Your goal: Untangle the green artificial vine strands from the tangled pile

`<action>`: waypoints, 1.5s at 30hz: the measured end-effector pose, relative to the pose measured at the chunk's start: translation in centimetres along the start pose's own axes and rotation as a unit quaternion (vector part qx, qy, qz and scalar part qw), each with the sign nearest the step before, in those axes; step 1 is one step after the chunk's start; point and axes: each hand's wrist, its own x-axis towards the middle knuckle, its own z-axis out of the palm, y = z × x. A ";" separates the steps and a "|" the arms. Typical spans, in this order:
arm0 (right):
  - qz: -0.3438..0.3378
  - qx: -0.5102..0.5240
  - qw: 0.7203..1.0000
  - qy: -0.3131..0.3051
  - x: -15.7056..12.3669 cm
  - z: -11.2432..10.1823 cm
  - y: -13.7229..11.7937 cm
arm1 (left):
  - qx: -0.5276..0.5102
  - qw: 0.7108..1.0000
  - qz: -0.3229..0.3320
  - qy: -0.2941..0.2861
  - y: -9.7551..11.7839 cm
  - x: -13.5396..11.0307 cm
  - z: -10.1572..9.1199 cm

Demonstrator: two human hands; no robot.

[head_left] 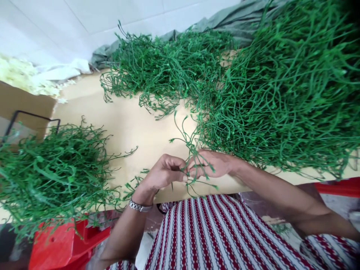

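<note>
Close to the table's near edge, my left hand and my right hand meet fingertip to fingertip. Between them is a green artificial plant stem with thin branches fanning out above and below the fingers. Both hands are closed in a pinch on it; the exact spot they grip is partly hidden by the fingers. A metal watch sits on my left wrist. Beside that wrist, a few loose green sprigs lie on the table.
A large heap of green stems fills the right, joined to another pile at the back. A third pile is at left, near a cardboard box and pale flowers. Red plastic shows below the edge.
</note>
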 end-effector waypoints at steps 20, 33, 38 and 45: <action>0.001 0.322 0.925 0.200 -0.5 3.9 0.5 | -0.196 0.979 0.058 0.006 -0.4 0.2 1.4; 0.003 0.240 0.888 0.393 -1.4 0.3 0.4 | -0.084 0.979 0.139 0.127 0.3 0.3 -0.3; 0.003 -0.055 0.907 0.417 -3.2 -1.2 -1.3 | -0.077 0.979 0.107 0.157 0.4 0.6 -0.8; 0.060 -0.154 0.938 0.306 -0.5 1.3 -2.1 | -0.187 0.967 0.099 0.145 -0.2 1.5 0.0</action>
